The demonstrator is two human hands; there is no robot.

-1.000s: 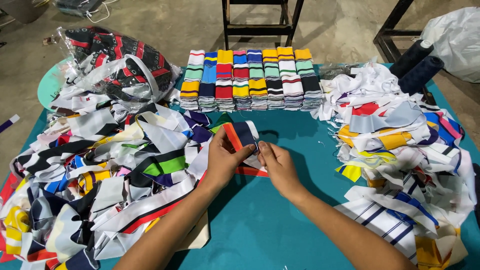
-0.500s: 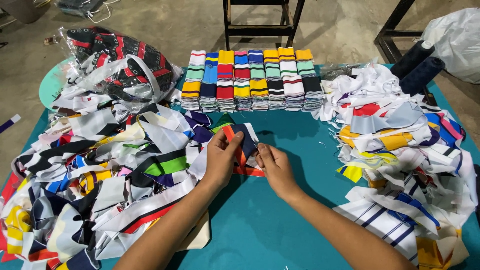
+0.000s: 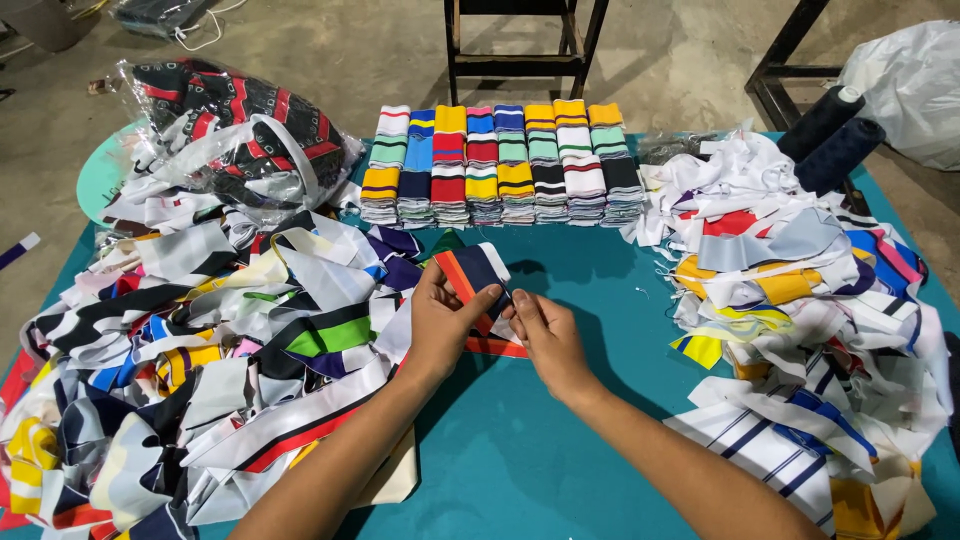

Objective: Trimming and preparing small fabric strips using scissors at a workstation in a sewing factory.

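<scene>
Far left of the teal table [image 3: 560, 470] there's a big messy heap of striped fabric strips [image 3: 180, 370] in white, navy, yellow, green and red, spilling toward the middle. Behind it, at the back left, sits a clear plastic bag [image 3: 240, 130] stuffed with dark red-and-black patterned cloth.

Moving to the middle: the left hand [image 3: 440, 325] is clenched around a folded rib-knit piece [image 3: 472, 275], navy with orange and white stripes. The thumb is on top and the other fingers are curled underneath, holding it slightly tilted just above the table. The right hand [image 3: 548, 338] is right beside it, fingertips pinching the lower right edge of that same piece, so both hands are gripping it. The piece sits near the table's center, just off the edge of the left heap.

Straight behind the hands, along the back edge, are neat stacks of folded striped pieces [image 3: 505, 165] lined up in rows, lots of colors.

On the right is another loose pile of strips [image 3: 800, 300], mostly white with yellow, blue and red. Two dark thread cones [image 3: 835, 135] lie at the back right corner, with a white plastic bag [image 3: 905, 90] on the floor beyond them.
</scene>
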